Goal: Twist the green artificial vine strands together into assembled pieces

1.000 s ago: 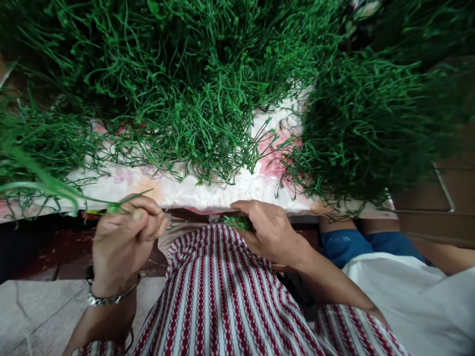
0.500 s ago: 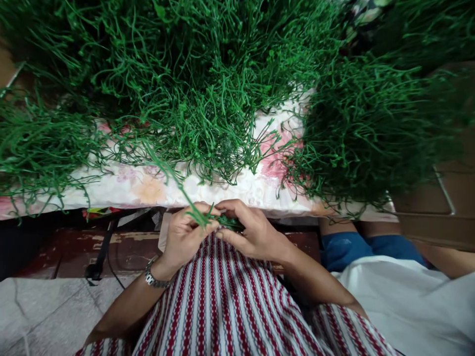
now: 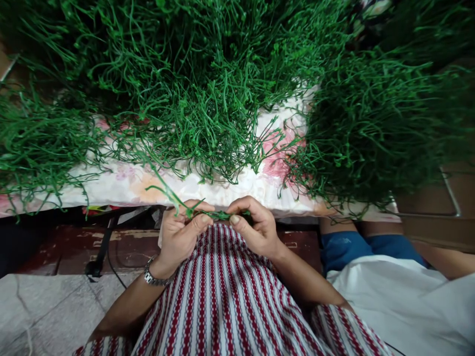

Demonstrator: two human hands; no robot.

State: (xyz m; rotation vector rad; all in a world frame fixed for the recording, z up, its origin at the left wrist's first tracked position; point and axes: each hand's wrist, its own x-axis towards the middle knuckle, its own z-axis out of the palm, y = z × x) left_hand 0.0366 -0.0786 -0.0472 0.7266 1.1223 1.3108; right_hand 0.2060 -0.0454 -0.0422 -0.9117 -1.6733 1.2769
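Between my two hands a thin green plastic-looking stem (image 3: 218, 215) is stretched level, just above my lap at the table's front edge. My left hand (image 3: 181, 230), with a metal watch at the wrist, pinches one end between thumb and forefinger; forked green tips stick up past its fingers. The other end is pinched by my right hand (image 3: 256, 225), its fingers curled in. Beyond the hands lies a large tangled heap of similar green stems (image 3: 208, 113), with loose strands hanging towards the front edge.
A flowered cloth (image 3: 218, 193) covers the table. More green stems (image 3: 371, 123) are piled at the right, beside a cardboard box (image 3: 423, 230). At my right sits another person in blue shorts (image 3: 345, 249) and a white top. A dark red wooden surface (image 3: 74, 247) shows below the table edge.
My hands have moved slightly apart, so that the stem between them now shows as a straight length. The forked tips by my left hand have dropped lower.
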